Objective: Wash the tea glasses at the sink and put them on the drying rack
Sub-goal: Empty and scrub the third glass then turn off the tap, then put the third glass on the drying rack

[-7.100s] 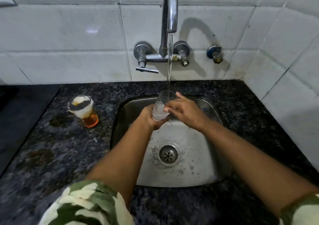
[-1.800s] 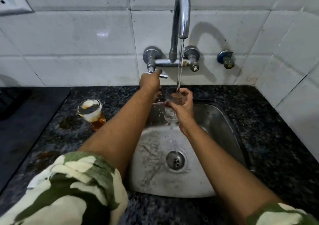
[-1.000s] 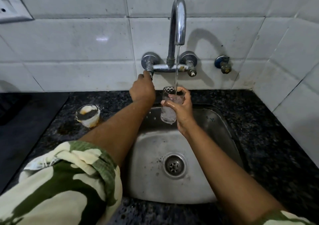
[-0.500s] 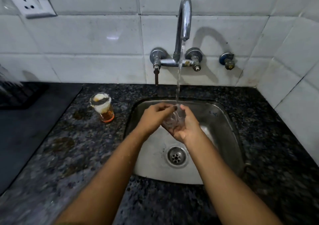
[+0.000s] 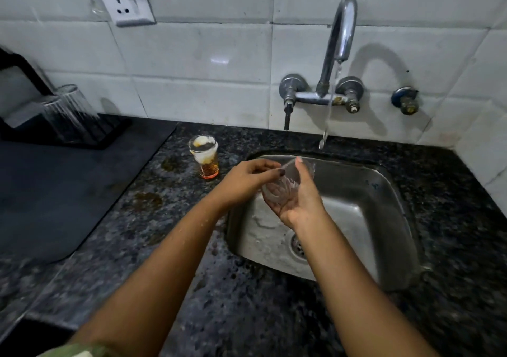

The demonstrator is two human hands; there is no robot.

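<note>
Rinsed glass held tilted over the basin

The right hand (image 5: 297, 199) cradles the clear tea glass (image 5: 282, 185) above the sink (image 5: 384, 192), likely to drain, while the left hand (image 5: 244, 179) pinches its rim; beyond, a dirty glass (image 5: 204, 160) waits, drying rack (image 5: 55, 126) far left.

Four tea glasses show — one clear glass (image 5: 282, 185) held over the sink, one dirty glass (image 5: 205, 159) with amber liquid standing on the counter, and two upturned glasses (image 5: 72, 107) blurred on the rack at far left. There are two hands, the left hand (image 5: 242, 181) and the right hand (image 5: 297, 195), one steel sink (image 5: 384, 219) with one drain (image 5: 297, 244), and one drying rack (image 5: 90, 134). On the wall sit one tap (image 5: 338, 41) with a thin water stream, one lever handle (image 5: 287, 115), one separate valve (image 5: 405, 104) and one socket plate (image 5: 124, 1) — a single dark mat (image 5: 55, 186) lies on the counter.
</note>
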